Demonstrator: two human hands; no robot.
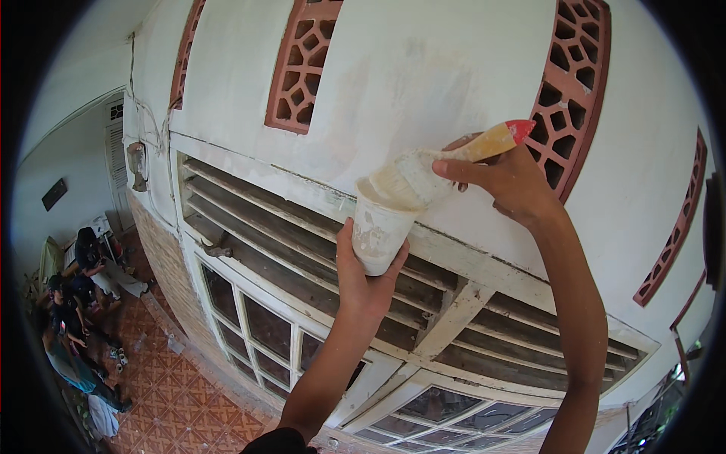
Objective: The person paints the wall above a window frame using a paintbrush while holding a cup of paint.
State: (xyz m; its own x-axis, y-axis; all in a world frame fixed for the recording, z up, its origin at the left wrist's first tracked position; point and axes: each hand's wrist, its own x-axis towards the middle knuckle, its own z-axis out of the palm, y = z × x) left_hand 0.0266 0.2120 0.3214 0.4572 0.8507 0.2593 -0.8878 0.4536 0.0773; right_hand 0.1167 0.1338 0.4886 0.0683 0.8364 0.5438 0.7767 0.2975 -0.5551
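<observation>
My left hand (366, 276) is wrapped round the lower part of a white plastic cup (382, 233), smeared with paint and held up in front of the wall. In my right hand (508, 180) is a wide paintbrush (490, 142) with a yellowish handle tipped in red. The fingers close round the handle near the ferrule. Its paint-caked head points down and left, over the cup's mouth and touching or inside the rim. How deep the bristles go is hidden. Behind both stands a white wall (423, 76) with grey, patchy stains.
Reddish lattice vents (569, 83) pierce the wall. Below run dusty slatted louvres (302, 250) and white-framed windows (268, 321). An electric box (137, 166) with loose cables hangs at left. Far below, several people (76, 318) sit or stand on a patterned orange tile floor (185, 393).
</observation>
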